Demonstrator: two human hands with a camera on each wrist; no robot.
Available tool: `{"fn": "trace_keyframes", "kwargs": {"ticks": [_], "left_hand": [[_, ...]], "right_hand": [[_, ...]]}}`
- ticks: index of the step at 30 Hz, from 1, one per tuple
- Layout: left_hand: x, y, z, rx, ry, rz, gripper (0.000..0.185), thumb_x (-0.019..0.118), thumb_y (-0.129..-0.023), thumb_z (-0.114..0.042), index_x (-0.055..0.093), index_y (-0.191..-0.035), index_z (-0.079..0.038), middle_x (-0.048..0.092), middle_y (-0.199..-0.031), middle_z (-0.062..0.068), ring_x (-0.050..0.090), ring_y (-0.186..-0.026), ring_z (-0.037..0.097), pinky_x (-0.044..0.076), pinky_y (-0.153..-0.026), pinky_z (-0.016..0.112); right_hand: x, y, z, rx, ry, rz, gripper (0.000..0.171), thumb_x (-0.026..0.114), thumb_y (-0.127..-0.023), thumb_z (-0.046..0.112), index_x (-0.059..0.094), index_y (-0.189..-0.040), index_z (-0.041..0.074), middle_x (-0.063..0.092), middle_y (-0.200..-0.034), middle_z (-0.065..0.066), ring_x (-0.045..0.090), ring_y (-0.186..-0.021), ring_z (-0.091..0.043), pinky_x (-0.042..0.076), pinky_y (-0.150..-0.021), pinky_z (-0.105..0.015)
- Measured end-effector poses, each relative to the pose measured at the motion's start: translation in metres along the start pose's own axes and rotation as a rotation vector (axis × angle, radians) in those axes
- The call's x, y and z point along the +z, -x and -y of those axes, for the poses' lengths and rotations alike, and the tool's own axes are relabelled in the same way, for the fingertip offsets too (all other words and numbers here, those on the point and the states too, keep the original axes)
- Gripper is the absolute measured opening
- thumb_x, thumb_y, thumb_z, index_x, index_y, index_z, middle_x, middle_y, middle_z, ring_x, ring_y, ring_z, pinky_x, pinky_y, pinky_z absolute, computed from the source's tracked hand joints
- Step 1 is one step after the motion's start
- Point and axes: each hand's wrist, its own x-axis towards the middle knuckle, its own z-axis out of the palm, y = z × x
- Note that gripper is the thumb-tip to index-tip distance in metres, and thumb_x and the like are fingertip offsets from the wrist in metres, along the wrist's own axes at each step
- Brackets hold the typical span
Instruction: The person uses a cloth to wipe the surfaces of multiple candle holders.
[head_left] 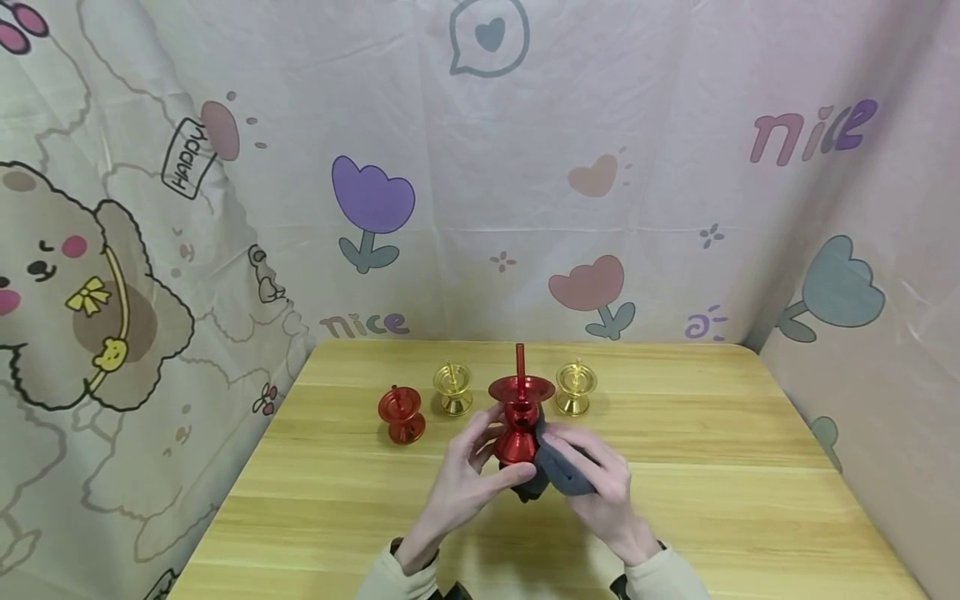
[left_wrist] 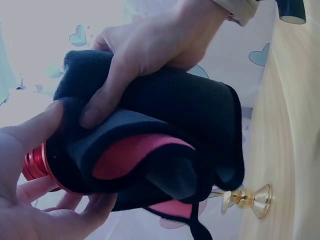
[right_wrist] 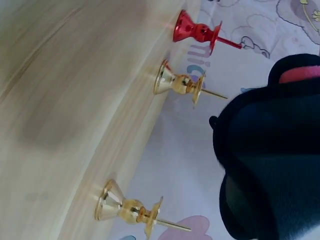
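I am holding the big red candlestick [head_left: 519, 417] just above the desk [head_left: 712, 467], near the middle, in front of me. My left hand [head_left: 465, 475] is gripping its lower part with the fingers curled round it. My right hand [head_left: 600, 479] is clutching a dark cloth [head_left: 558, 471] and pressing it against the base. In the left wrist view the cloth [left_wrist: 165, 145] is wrapping most of the red metal, and I am seeing a red side of the cloth peeking out.

To do this well, I think I should be keeping the left hand firm so the candlestick is not slipping, and turning it slowly while the cloth is rubbing. I should be staying away from the thin red spike [head_left: 520, 360] on top, because it looks sharp. I should also be keeping my elbows in, since the small red holder [head_left: 402, 414] and two gold holders [head_left: 452, 389] [head_left: 575, 388] are standing close behind and could be knocked over.

For writing, the curtain behind the desk is showing "nice" [head_left: 365, 324] low down, "nice" [head_left: 813, 133] again up on the right, and "HAPPY" [head_left: 186, 158] on a little tag. I am seeing no writing on the candlestick or the cloth.
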Motion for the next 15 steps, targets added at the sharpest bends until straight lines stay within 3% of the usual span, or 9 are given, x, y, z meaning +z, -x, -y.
{"fn": "trace_keyframes", "kwargs": {"ticks": [7,10,15], "left_hand": [[-0.0031,0.0010,0.0012,0.013,0.076,0.061,0.070,0.072,-0.092,-0.007,0.038,-0.154,-0.005,0.055,-0.135,0.027,0.062,-0.119,0.011,0.050,-0.107,0.023],[-0.0027,0.0012,0.0022,0.016,0.046,0.078,0.069,0.068,-0.095,-0.008,0.036,-0.155,-0.006,0.054,-0.142,0.024,0.058,-0.126,0.014,0.048,-0.109,0.023],[-0.0009,-0.0003,0.0043,0.022,-0.051,0.054,0.076,0.077,-0.089,-0.014,0.039,-0.155,-0.015,0.052,-0.149,0.013,0.054,-0.130,0.021,0.048,-0.109,0.028]], "right_hand": [[0.0013,0.0088,-0.0012,0.184,-0.171,-0.062,0.021,0.070,-0.092,0.001,0.071,-0.105,-0.016,0.071,-0.102,-0.026,0.071,-0.107,-0.019,0.055,-0.099,-0.021],[0.0013,0.0065,-0.0013,0.166,-0.155,-0.078,0.019,0.068,-0.092,-0.001,0.071,-0.103,-0.017,0.071,-0.101,-0.027,0.072,-0.105,-0.020,0.056,-0.098,-0.022],[0.0023,-0.0008,0.0002,0.008,0.018,-0.028,0.017,0.062,-0.095,0.000,0.073,-0.096,-0.014,0.070,-0.093,-0.028,0.072,-0.093,-0.030,0.058,-0.097,-0.026]]}}
